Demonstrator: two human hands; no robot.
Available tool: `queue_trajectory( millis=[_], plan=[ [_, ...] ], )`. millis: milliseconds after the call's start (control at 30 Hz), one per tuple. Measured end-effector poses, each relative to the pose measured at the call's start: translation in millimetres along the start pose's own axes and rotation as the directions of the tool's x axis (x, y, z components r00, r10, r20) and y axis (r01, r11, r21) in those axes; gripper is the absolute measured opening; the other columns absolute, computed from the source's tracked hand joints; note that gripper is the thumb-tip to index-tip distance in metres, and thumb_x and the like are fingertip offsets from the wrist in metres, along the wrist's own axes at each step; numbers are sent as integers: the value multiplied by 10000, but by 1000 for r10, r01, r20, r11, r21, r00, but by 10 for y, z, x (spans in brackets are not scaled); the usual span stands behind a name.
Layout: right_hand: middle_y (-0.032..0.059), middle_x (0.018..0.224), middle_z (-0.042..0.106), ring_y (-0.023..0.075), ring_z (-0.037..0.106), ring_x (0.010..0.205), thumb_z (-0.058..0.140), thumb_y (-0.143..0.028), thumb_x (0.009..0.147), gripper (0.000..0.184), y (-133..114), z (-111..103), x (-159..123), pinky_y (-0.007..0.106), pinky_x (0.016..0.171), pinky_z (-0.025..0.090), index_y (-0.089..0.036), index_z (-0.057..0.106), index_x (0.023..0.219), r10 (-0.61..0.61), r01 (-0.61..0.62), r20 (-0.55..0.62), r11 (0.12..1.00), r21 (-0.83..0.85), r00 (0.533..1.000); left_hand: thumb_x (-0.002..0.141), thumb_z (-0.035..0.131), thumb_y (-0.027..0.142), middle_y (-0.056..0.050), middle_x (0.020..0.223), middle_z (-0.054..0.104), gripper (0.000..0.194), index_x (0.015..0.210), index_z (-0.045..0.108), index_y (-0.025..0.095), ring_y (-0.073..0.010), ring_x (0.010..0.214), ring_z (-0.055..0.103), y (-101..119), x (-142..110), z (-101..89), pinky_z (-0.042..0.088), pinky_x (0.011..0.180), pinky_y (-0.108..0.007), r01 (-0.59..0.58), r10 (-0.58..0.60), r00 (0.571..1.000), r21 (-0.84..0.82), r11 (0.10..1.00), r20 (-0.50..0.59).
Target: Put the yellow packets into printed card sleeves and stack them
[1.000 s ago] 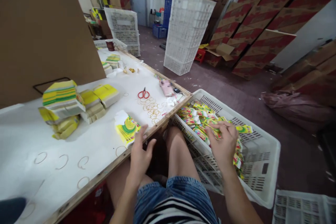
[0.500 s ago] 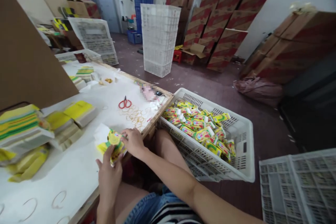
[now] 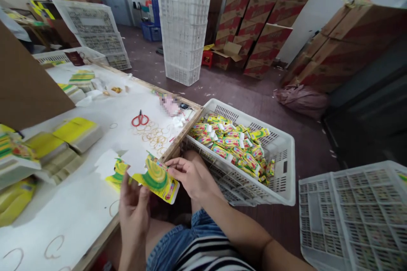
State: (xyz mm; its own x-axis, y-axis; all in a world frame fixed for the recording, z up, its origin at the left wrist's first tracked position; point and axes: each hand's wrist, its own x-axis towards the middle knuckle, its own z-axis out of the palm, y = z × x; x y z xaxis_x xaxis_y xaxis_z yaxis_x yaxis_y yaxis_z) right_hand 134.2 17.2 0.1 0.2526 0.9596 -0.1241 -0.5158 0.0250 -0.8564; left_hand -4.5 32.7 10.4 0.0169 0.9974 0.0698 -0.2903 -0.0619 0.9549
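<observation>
A flat yellow-and-green printed carton (image 3: pixel 160 182) with cut-out white flaps is held up over the table's front edge. The fingers of my right hand (image 3: pixel 189 178) pinch its right edge. My left hand (image 3: pixel 135 207) has it at the left side between thumb and fingers. Just behind my left fingers, more flat printed cartons (image 3: pixel 117 173) lie on the white tabletop (image 3: pixel 79 203), partly covered by the hand. To my right, a white plastic crate (image 3: pixel 291 156) holds a heap of folded small cartons (image 3: pixel 235 142).
Red-handled scissors (image 3: pixel 140 119) and loose rubber bands (image 3: pixel 154 135) lie on the table. Stacks of flat cartons (image 3: pixel 76 129) stand at the left beside a cardboard sheet (image 3: pixel 28 80). Another white crate (image 3: pixel 343 207) is at the lower right; stacked crates (image 3: pixel 182 34) stand behind.
The carton has come up off the pile and toward me, its printed face now showing between both hands. My right hand has moved rightward, and the view has shifted slightly.
</observation>
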Motion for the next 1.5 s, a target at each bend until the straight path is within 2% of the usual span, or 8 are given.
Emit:
queue_trajectory(
  millis=[167,367,600,700,833,967,1367,1500],
  plan=[
    [18,814,711,165,640,742,834,-453,587,396,-7,-78,-97,306,747,516,-182,693,840,36,-35,30,999,-34,999,657,793,469,-129,1019,745,585,1139,671,160,-308,1057,663,-124,-37,-24,556,886,-369,215,-193,940,-50,975,282],
    [23,827,714,153,601,693,775,-464,679,347,-145,-176,-227,290,667,501,-186,715,877,-66,75,40,945,-317,997,741,744,399,-129,1116,726,440,1109,691,163,-304,1122,634,-154,-86,41,531,926,-375,203,-183,944,-44,978,273],
    [73,902,692,203,615,776,696,-389,801,282,-263,-164,-340,326,691,501,-157,681,959,-238,229,82,697,-680,968,759,727,394,-146,1304,627,547,1253,612,191,-310,1231,559,-115,-145,109,469,1006,-404,251,-193,894,-95,963,404],
    [136,1192,638,262,573,1104,671,-263,835,373,-317,-150,-372,404,926,460,-155,591,1183,-439,442,236,460,-770,867,728,732,471,-139,1183,699,565,1207,646,184,-318,1157,612,-78,-159,114,498,961,-418,365,-290,866,-117,924,407],
    [104,1362,558,261,502,1240,642,-149,847,528,-397,-178,-365,446,1024,388,-233,477,1341,-382,599,490,257,-758,784,665,763,514,-114,1002,758,556,1099,699,172,-323,1036,672,-72,-161,83,537,881,-415,485,-414,836,-130,865,360],
    [84,1193,654,272,576,1110,690,-167,807,494,-413,-226,-327,453,976,420,-255,541,1270,-336,575,489,239,-783,805,658,766,503,-103,942,766,511,1041,719,168,-310,956,697,-114,-158,42,553,834,-394,495,-417,837,-167,853,353],
    [111,1310,572,280,518,1210,712,-199,784,572,-438,-251,-314,457,997,400,-244,490,1309,-304,610,539,228,-759,785,679,751,473,-123,903,764,500,1047,717,135,-299,849,714,-67,-142,4,562,762,-387,522,-436,803,-126,844,405],
    [94,1193,625,268,591,1061,706,-138,767,540,-437,-254,-328,437,917,445,-238,500,1257,-236,566,517,255,-784,823,686,742,476,-124,876,764,478,1012,726,127,-291,816,715,-32,-149,17,563,720,-366,545,-462,780,-95,833,423]
  ],
)
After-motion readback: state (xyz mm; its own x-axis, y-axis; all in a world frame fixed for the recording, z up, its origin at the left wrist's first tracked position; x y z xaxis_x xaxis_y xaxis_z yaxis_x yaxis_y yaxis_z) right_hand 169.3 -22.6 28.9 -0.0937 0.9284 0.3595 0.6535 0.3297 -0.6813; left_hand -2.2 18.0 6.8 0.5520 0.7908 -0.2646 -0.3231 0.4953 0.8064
